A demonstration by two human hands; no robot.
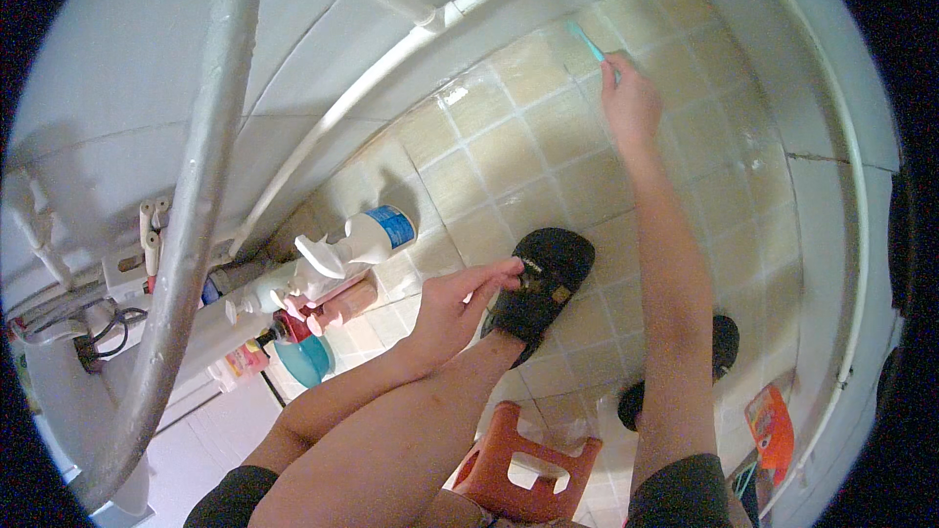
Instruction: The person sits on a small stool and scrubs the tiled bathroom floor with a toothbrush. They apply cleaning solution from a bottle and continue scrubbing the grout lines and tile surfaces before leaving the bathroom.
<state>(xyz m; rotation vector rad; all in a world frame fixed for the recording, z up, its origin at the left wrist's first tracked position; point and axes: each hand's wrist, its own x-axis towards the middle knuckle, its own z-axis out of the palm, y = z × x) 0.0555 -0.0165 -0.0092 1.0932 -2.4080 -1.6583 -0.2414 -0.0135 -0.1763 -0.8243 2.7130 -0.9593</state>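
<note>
Brush, gripped in the nearer right hand, points forward and left along its long axis, over the far floor tiles; the left hand, loosely open and empty, is over the black shoe.

Blue label on white spray bottle, its print unreadable

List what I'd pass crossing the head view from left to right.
Grey pipe → white spray bottle → left hand → black shoe by its fingertips → turquoise brush → right hand gripping it → orange packet.
</note>
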